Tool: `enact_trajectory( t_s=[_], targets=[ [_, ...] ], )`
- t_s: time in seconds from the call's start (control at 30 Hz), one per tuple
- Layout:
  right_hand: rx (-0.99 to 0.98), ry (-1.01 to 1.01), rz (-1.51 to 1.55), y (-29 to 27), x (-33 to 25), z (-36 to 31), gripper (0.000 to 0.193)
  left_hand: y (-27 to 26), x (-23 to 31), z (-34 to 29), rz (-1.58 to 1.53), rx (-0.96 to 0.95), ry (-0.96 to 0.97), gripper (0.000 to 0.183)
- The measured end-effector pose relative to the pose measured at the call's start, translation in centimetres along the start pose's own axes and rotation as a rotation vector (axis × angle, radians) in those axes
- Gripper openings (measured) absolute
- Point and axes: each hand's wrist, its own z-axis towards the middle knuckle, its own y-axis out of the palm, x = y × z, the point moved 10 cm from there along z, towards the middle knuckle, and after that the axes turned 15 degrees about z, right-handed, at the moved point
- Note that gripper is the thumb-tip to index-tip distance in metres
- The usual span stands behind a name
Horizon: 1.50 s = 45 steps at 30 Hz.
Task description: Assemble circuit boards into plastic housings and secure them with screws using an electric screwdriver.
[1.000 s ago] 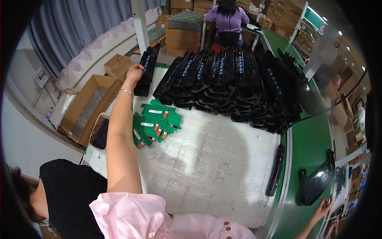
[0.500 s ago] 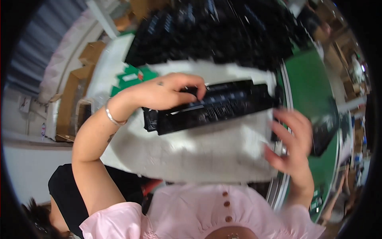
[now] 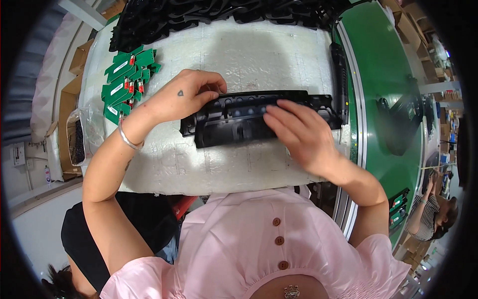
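A long black molded plastic housing (image 3: 239,132) lies crosswise on the white padded tabletop in front of me. At its far left edge my left hand (image 3: 191,97) is closed, with curled thumb and index finger gripping the rim. My right hand (image 3: 303,134) reaches over the housing from the right. Its fingers are stretched out, and the fingertips touch the upper surface near the middle. The undersides of those fingers are hidden, so anything small beneath them does not show.
Several green circuit boards (image 3: 119,82) with red parts lie at the left. Black plastic pieces (image 3: 199,20) are heaped along the far side. A black screwdriver-like tool (image 3: 339,79) lies by the right edge, beside a green conveyor belt (image 3: 368,89). Another person (image 3: 428,214) is at far right.
My right hand has come left from beyond the housing's right end onto its top. The left hand has shifted to the far left rim. The view has moved, showing more green boards.
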Motion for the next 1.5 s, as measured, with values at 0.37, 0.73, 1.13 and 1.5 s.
enact_trajectory(
  t_s=[0.37,0.73,1.13,1.5],
  targets=[
    [-0.139,0.271,0.161,4.1,-2.0,-2.3,0.059,-9.9,-0.3,-0.4,0.05,0.374,0.018,0.013],
    [-0.069,0.186,0.17,2.1,0.5,3.1,0.047,-21.6,-24.9,-2.5,0.087,0.43,-0.872,0.099],
    [-0.035,0.142,0.25,4.3,1.2,4.8,0.043,-21.4,-24.5,-3.0,-0.063,0.326,-0.94,0.091],
    [-0.053,0.167,0.219,3.9,0.9,4.4,0.036,-24.9,-23.3,-2.1,0.325,0.668,-0.92,0.048]
  ],
)
